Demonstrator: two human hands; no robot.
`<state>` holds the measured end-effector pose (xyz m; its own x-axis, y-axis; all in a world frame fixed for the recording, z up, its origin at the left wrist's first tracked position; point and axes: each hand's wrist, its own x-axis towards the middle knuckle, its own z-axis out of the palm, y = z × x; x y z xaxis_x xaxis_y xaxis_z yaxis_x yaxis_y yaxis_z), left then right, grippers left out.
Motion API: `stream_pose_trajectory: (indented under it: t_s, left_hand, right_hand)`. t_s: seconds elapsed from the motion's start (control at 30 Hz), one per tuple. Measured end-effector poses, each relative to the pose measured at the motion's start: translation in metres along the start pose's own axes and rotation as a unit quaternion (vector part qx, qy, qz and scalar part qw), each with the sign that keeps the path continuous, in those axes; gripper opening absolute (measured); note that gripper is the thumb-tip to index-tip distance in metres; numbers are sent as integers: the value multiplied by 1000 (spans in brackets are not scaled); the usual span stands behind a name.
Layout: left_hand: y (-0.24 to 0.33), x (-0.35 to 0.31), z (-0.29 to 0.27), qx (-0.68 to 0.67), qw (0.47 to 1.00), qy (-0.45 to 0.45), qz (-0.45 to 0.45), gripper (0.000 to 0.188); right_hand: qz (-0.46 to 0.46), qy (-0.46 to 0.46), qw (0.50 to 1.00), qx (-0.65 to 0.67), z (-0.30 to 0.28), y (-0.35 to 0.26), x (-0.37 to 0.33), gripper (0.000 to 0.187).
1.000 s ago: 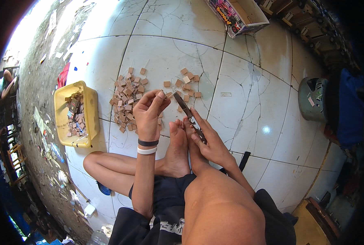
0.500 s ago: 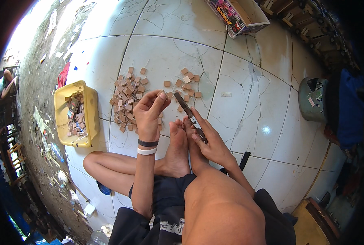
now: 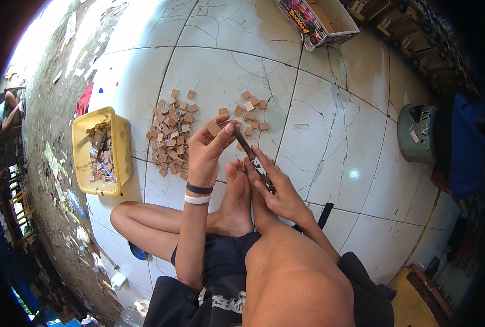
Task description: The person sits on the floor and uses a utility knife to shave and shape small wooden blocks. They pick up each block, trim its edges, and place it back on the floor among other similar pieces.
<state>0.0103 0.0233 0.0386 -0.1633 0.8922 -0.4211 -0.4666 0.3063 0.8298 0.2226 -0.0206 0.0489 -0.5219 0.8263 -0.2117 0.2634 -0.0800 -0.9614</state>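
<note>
My left hand [image 3: 205, 155] pinches a small brown wooden block [image 3: 214, 129] between thumb and fingers. A long, narrow dark tool [image 3: 243, 142] rests in the grip of my right hand [image 3: 282, 191], slanting up toward the left fingertips. Its exact kind I cannot make out. The tool's far end is beside the left thumb and block; whether they touch I cannot tell. Beyond and left of my left hand lies a heap of similar blocks [image 3: 169, 131], some with thin pale sticks. A smaller group of blocks [image 3: 249, 107] lies just beyond the tool.
A yellow plastic basin [image 3: 123, 158] holding more blocks stands at the left. At the far right is an open printed cardboard box [image 3: 337, 36]. A grey-green container [image 3: 414, 147] stands by blue cloth [image 3: 468, 147]. My bare foot [image 3: 236, 204] is just below the tool.
My left hand has shifted slightly right and turned, so the held block now shows by its fingers. The left thumb is closer to the tool's end. The right hand has barely moved.
</note>
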Motion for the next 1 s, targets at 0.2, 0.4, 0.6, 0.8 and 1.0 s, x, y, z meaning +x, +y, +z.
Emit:
stream_pose_trajectory:
  t_s: [0.2,0.4,0.6,0.8,1.0]
  left_hand:
    - [-8,8,-16,-122,984,-106,-74,42]
    - [-10,12,-21,-109,983,-106,-103,45]
    - [-10,10,-16,-145,986,-41,-72,33]
    - [-14,14,-26,-80,997,-21,8,25]
    - [-9,7,-16,23,999,-22,39,25]
  right_hand:
    - [-38,-38,999,-9,-4,16,-10,72]
    - [163,-170,775,586,-4,25,-18,82]
    - [163,-151,771,596,0,33,-13,70]
    - [153,-43,941,300,-15,28,-1,73]
    - [239,-25,877,416,-29,0,-5,75]
